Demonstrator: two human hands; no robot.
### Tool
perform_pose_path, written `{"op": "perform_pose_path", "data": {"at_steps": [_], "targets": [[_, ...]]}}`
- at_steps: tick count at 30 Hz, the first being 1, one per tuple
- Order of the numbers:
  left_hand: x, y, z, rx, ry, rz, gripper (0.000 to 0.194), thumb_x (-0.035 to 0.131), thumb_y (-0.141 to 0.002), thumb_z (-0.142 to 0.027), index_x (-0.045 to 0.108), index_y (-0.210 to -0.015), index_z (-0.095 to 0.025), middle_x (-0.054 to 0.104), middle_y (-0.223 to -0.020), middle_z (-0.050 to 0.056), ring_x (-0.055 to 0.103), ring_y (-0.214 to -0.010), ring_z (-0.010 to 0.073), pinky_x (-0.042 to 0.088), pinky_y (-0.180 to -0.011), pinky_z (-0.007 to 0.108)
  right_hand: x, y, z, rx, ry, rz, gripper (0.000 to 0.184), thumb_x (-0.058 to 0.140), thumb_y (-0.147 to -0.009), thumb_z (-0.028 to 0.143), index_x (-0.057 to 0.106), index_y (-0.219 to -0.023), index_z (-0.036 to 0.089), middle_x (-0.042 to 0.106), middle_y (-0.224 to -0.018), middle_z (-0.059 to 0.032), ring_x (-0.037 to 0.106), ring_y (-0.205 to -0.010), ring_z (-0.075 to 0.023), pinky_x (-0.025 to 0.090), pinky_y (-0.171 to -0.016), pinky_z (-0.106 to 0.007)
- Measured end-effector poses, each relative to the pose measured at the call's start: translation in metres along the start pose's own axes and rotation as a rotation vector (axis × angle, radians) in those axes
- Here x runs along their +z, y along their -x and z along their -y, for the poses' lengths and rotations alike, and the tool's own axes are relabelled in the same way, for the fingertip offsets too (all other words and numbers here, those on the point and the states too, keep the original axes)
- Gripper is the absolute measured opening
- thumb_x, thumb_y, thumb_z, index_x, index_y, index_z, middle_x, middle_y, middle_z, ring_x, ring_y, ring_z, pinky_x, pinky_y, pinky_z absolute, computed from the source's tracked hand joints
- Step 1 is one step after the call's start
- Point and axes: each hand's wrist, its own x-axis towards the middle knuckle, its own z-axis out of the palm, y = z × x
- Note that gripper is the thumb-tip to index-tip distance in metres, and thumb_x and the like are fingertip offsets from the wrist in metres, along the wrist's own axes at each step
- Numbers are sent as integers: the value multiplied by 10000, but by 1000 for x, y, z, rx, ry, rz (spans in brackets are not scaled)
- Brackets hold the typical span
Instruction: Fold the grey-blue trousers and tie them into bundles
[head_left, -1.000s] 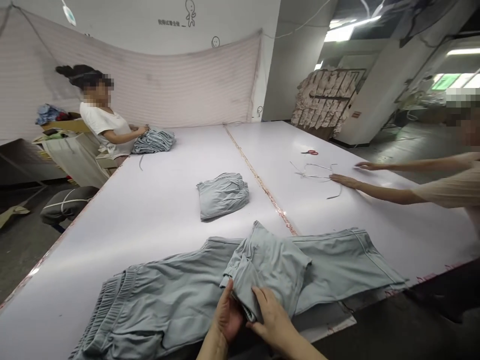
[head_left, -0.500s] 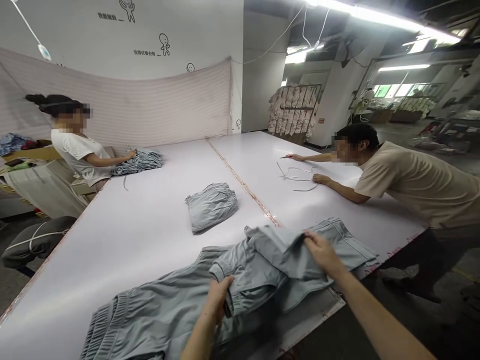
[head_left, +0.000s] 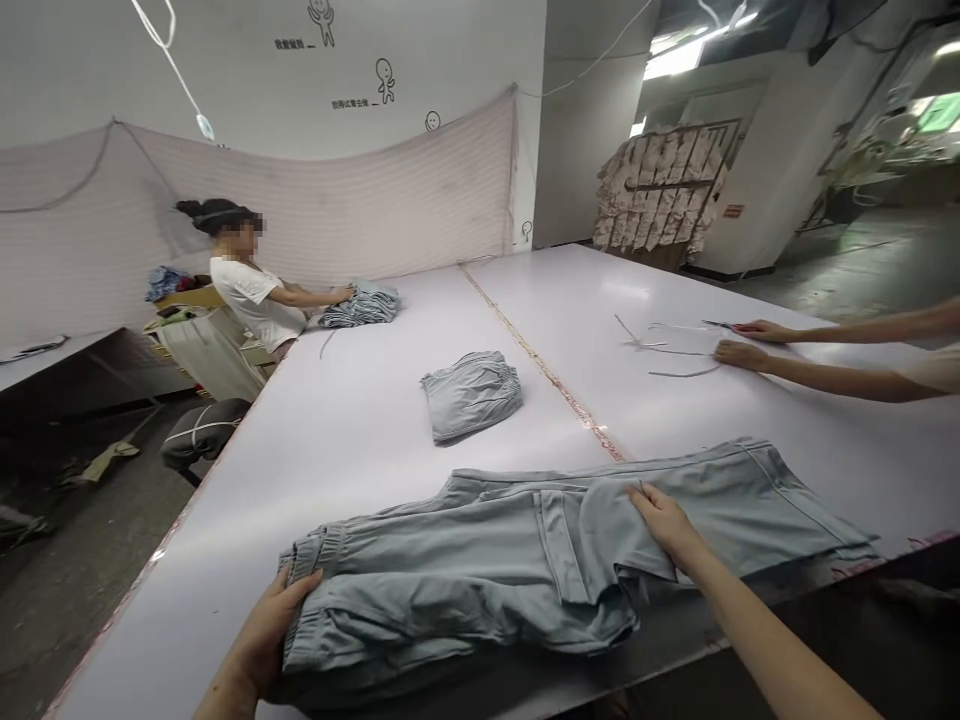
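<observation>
Along the near table edge lie grey-blue trousers (head_left: 750, 510), their legs stretching to the right. A second pair of grey-blue trousers (head_left: 450, 610) is spread on top, with its elastic waistband at the left. My left hand (head_left: 274, 620) grips that waistband, thumb above and fingers underneath. My right hand (head_left: 667, 525) pinches the upper pair's cloth near its leg end, where it is folded and bunched. How the layers sit under the cloth is hidden. Farther in, a folded grey-blue garment (head_left: 472, 397) with a gathered waistband rests alone.
The white table (head_left: 337, 420) has a taped seam (head_left: 555, 375) across it. At the far left a co-worker (head_left: 251, 285) handles a garment pile (head_left: 367, 305). On the right, another person's hands (head_left: 750, 345) hold red-handled scissors and thin strips (head_left: 667, 350). A garment rack (head_left: 660, 190) stands behind.
My left hand has moved left with the waistband, laying the upper trousers out lengthwise over the lower pair. My right hand has lowered its cloth. The view has turned right.
</observation>
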Motion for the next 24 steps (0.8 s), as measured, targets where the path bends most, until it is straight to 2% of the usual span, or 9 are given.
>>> {"op": "perform_pose_path", "data": {"at_steps": [5,11,14,16,18,20,22,23,24], "targets": [[-34,0,-1,115,-78,-45,414,658,-732,-143,558,-1128,-208,733,-892,54,704,-734,226,560,-564,288,4,-7,7,-95,-115,18,524,513,-745,540,675,-1096,186,713,-1083,-69,619,-1050,-269,470,-928,-370],[-38,-4,0,36,-300,6,409,611,-804,-305,479,-1185,-238,669,-1142,85,678,-920,232,562,-771,347,10,-18,2,-28,-112,-105,471,518,-731,451,690,-1076,180,707,-1105,-82,612,-1066,-271,452,-962,-377],[-38,-6,-5,129,-633,0,414,519,-847,-354,459,-1223,-193,621,-1215,137,619,-1065,290,497,-923,425,10,-24,-5,27,-91,-123,453,516,-721,411,699,-1049,159,706,-1104,-105,616,-1064,-276,459,-954,-377],[-34,-6,-9,245,-984,-151,474,485,-850,-351,449,-1257,-111,568,-1259,218,560,-1134,378,441,-963,516,6,-30,-5,1,-108,-130,471,502,-737,434,688,-1075,163,700,-1123,-99,614,-1069,-270,461,-951,-377],[-19,-3,-9,489,-1255,-359,522,459,-853,-331,429,-1291,-49,486,-1330,272,480,-1201,442,387,-986,572,0,-37,-3,-37,-114,-117,488,494,-750,461,674,-1105,178,698,-1131,-84,613,-1073,-263,460,-952,-376],[13,-1,-4,795,-1314,-386,477,416,-872,-299,458,-1275,-48,483,-1340,249,444,-1242,403,348,-1038,527,-3,-41,-2,-47,-74,-85,486,495,-748,457,674,-1103,178,700,-1127,-83,615,-1071,-264,460,-954,-380],[58,-5,8,904,-1257,-135,374,378,-898,-288,545,-1166,-88,594,-1200,185,521,-1161,299,369,-1035,416,1,-39,-4,-44,-10,-41,476,489,-741,437,681,-1082,165,700,-1124,-97,627,-1055,-268,466,-949,-383],[82,-10,15,836,-1226,30,338,356,-912,-285,566,-1120,-119,626,-1126,151,575,-1059,251,413,-976,370,5,-37,-7,-45,17,-26,471,490,-733,429,686,-1064,156,701,-1120,-106,632,-1047,-272,470,-945,-386],[107,-18,23,808,-1232,108,295,371,-913,-288,593,-1054,-155,653,-1048,107,605,-975,214,442,-915,332,10,-33,-11,-50,35,-16,466,492,-726,424,691,-1045,150,704,-1111,-114,638,-1037,-277,476,-940,-391]]}}
